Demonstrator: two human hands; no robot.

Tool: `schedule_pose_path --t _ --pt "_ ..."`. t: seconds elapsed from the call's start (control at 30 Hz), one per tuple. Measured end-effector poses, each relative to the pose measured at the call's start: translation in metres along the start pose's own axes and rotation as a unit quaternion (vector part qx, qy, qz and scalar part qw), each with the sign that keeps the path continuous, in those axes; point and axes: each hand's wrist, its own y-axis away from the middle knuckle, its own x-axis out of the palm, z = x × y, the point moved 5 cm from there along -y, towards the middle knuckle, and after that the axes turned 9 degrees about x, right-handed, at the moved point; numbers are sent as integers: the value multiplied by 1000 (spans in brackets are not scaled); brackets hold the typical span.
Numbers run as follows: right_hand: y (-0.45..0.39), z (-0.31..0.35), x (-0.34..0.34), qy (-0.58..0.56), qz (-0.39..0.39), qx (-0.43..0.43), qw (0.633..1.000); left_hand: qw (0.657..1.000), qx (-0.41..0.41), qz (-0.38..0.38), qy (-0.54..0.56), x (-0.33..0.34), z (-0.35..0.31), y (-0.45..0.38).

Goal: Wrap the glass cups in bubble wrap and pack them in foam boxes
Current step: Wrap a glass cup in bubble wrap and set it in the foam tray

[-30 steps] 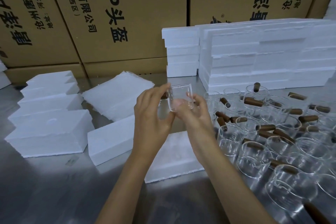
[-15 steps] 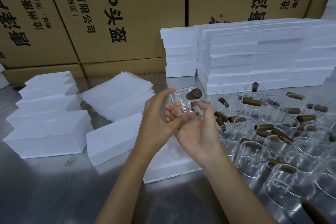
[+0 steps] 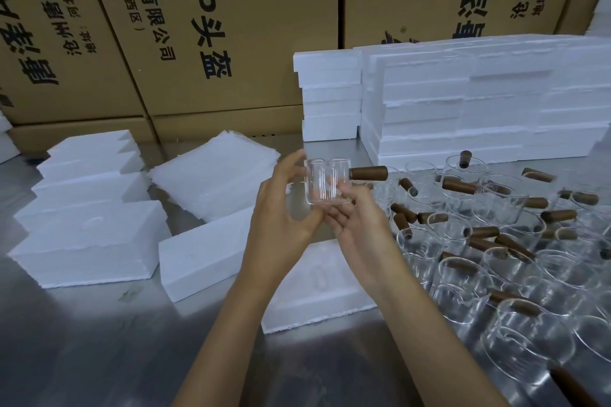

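Both hands hold one glass cup upright above the counter. The left hand curls round its left wall; the right hand pinches its base from below. Its brown handle juts right, beyond the grip.

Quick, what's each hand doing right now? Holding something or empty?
Left hand: holding the glass cup, thumb and fingers curled round its side.
Right hand: also holding that cup, fingers curled under its base; the cup's brown handle sticks out right.
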Motion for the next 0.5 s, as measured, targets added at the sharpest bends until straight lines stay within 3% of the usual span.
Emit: schedule_pose_path --t 0.17,0.37,0.5 --pt "0 2 0 24 28 11 999 999 -6 3 38 -2 3 -1" --pt "1 20 -24 83 -117 -44 989 999 -15 10 40 -2 5 0" --pt "3 28 -36 54 -108 -43 992 998 -20 40 33 4 8 2"
